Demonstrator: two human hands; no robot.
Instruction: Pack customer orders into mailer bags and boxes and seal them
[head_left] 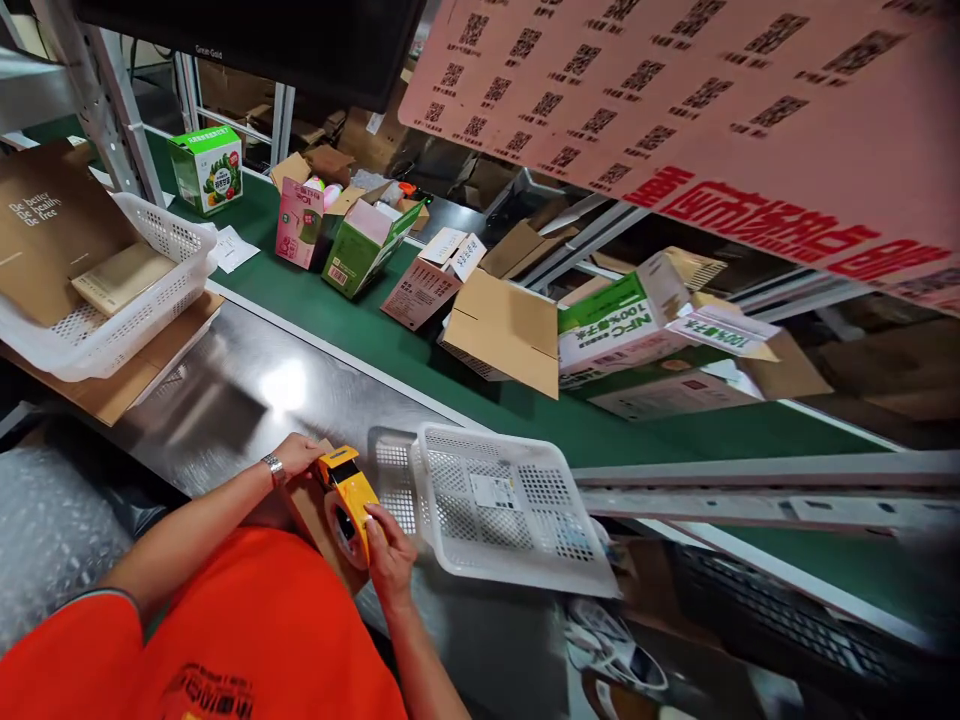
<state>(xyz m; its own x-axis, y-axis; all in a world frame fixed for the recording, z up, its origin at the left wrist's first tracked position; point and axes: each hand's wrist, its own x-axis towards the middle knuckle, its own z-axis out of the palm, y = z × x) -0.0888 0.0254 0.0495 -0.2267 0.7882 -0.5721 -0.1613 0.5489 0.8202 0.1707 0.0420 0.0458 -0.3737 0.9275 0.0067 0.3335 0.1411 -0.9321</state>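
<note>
Left hand (301, 455) forward, forearm (206, 528) slanting inward; right hand (391, 560) nearer body, fingers (388, 524) bent in grip.

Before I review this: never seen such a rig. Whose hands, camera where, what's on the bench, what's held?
No machine here: a person works bare-handed, and the single picture comes from a camera worn on that person's head. The right hand holds a yellow-orange tape dispenser. The left hand is beside its front end, by brown cardboard. The metal bench has a white basket to the right. Beyond it, cartons line a green surface.
</note>
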